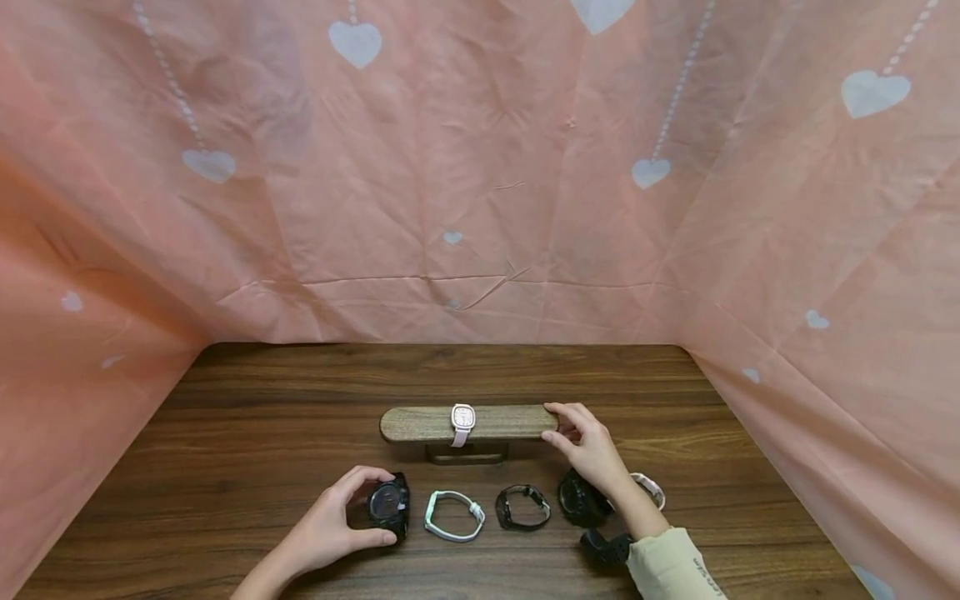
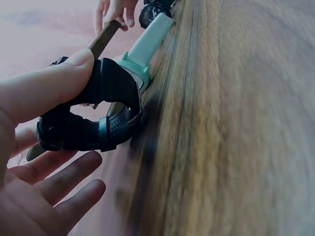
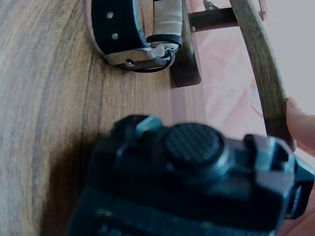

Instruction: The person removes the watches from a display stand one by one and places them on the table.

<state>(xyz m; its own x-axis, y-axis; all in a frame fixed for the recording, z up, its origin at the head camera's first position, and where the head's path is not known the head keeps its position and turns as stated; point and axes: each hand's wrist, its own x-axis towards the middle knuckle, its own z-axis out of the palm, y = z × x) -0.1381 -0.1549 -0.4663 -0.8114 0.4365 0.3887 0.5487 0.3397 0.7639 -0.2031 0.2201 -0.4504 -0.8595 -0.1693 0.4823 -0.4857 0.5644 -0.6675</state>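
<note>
With the thumb and fingers of my left hand [image 1: 322, 525] I hold a chunky black wristwatch [image 1: 387, 503] by its two sides. Its closed strap loop [image 2: 110, 81] shows in the left wrist view, the thumb pressing on top. My right hand [image 1: 596, 457] grips the right end of a wooden watch stand [image 1: 510, 422], thumb in front and fingers behind. A watch with a pale pink strap [image 1: 463, 417] sits around the stand's bar. Under the right forearm lies a large black watch [image 1: 579, 498], partly hidden; its side fills the lower right wrist view.
Between the hands lie a mint and white watch [image 1: 455, 534] and a slim black watch [image 1: 523, 510]. A white-strapped watch [image 1: 652, 490] is partly hidden behind the right forearm. Pink fabric [image 1: 465, 183] with hearts encloses the wooden table [image 1: 285, 400] at the back and sides.
</note>
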